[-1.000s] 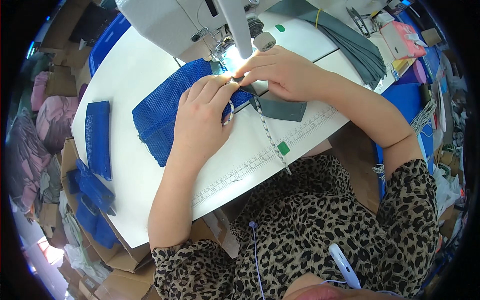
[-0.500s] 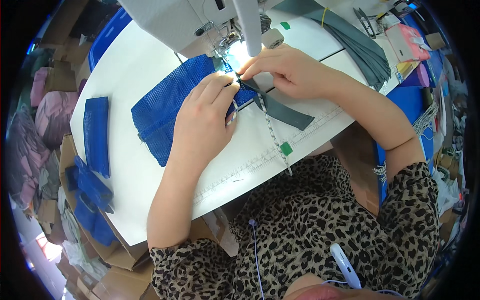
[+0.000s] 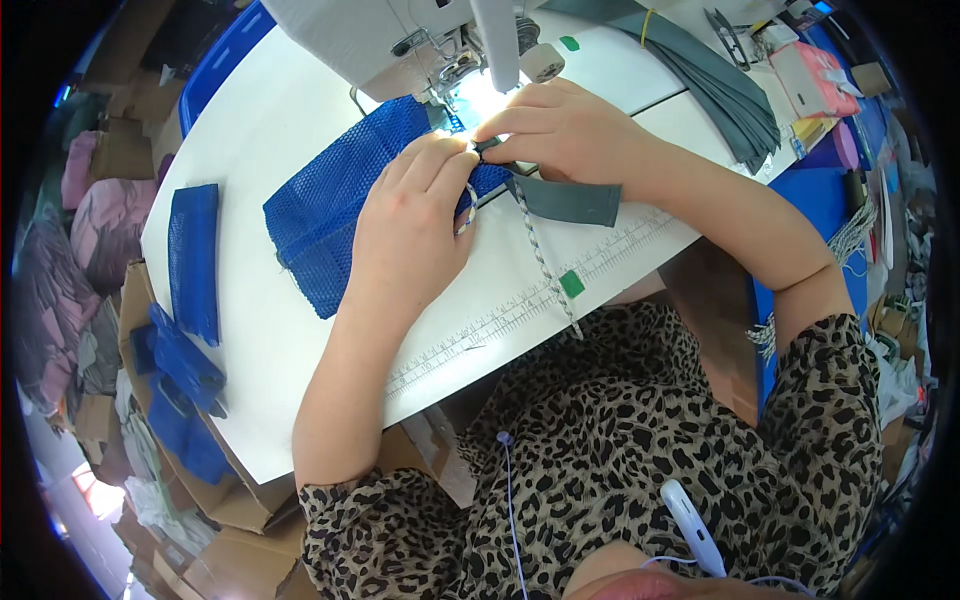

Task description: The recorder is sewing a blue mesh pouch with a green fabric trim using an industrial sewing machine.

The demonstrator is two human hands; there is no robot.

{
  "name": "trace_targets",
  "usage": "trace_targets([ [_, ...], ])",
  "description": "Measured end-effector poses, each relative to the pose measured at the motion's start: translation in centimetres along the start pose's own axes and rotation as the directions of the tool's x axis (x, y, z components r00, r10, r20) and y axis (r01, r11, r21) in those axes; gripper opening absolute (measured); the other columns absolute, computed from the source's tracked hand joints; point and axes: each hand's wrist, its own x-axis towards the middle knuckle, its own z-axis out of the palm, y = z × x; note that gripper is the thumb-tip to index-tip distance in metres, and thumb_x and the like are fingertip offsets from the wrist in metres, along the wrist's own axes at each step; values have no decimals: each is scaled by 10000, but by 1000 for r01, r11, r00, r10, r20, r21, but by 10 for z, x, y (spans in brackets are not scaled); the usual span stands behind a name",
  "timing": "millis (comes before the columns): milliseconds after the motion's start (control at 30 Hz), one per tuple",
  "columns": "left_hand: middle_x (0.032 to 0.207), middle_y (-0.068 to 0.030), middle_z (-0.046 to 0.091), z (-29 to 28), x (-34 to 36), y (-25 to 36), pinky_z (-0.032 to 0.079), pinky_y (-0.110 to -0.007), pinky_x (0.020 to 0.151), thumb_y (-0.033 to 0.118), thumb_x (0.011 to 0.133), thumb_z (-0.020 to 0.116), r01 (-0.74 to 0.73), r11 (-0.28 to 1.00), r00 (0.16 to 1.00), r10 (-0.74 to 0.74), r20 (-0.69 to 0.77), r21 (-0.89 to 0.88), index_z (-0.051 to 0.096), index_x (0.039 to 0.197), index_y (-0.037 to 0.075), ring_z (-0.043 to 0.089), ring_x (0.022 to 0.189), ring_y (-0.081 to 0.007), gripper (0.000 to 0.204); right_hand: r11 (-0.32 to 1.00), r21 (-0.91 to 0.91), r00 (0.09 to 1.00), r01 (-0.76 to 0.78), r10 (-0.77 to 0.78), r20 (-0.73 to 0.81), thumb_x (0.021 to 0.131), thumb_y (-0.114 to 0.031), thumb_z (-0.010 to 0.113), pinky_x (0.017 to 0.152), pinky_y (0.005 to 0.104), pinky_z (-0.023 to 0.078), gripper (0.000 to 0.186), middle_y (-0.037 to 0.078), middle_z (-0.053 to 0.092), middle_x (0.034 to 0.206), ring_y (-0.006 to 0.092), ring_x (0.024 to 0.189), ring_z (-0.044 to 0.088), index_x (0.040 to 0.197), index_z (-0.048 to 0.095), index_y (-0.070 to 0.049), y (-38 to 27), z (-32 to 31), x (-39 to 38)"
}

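Under the lit needle area of a white sewing machine (image 3: 345, 40) lies a piece of blue mesh fabric (image 3: 325, 205). My left hand (image 3: 415, 205) rests over its near right edge, fingers bent and fingertips pressed together on the mesh close to the presser foot. A dark grey fabric strip (image 3: 570, 201) runs from the mesh edge toward the right. My right hand (image 3: 570, 135) pinches the strip's inner end beside the needle, thumb and forefinger together. A speckled cord (image 3: 534, 245) hangs from the work toward the table's front edge, with a loop beside my left hand. The exact stitching spot is hidden by glare and fingers.
A folded blue mesh piece (image 3: 194, 262) lies at the left of the white table (image 3: 270, 390). Further left is a cardboard box (image 3: 240, 500) with blue pieces. Grey strips (image 3: 690, 75), thread snips (image 3: 727, 40) and a pink box (image 3: 812, 80) sit at the far right.
The free end of the grey strip has swung up and away from the table's front edge. My right hand has shifted slightly, its fingers more closed over the strip; my left hand stays on the mesh.
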Motion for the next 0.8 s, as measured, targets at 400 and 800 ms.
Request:
trace_targets([
  [400,1163,-125,619,5,10,-9,484,-390,994,-8,683,719,46,998,998,-47,-33,-40,625,1067,26,585,1147,-307,397,995,-64,996,-74,71,-55,802,-141,656,911,343,440,154,-46,631,1182,158,1080,575,956,662,-140,3,6,4],
  [800,1180,-134,611,3,14,-11,468,-408,1007,8,698,720,59,997,998,-59,-2,-57,617,1075,25,572,1168,-322,391,991,-26,992,-128,128,-5,858,-169,607,916,358,448,107,-27,651,1161,189,1082,585,946,651,-128,6,7,7],
])
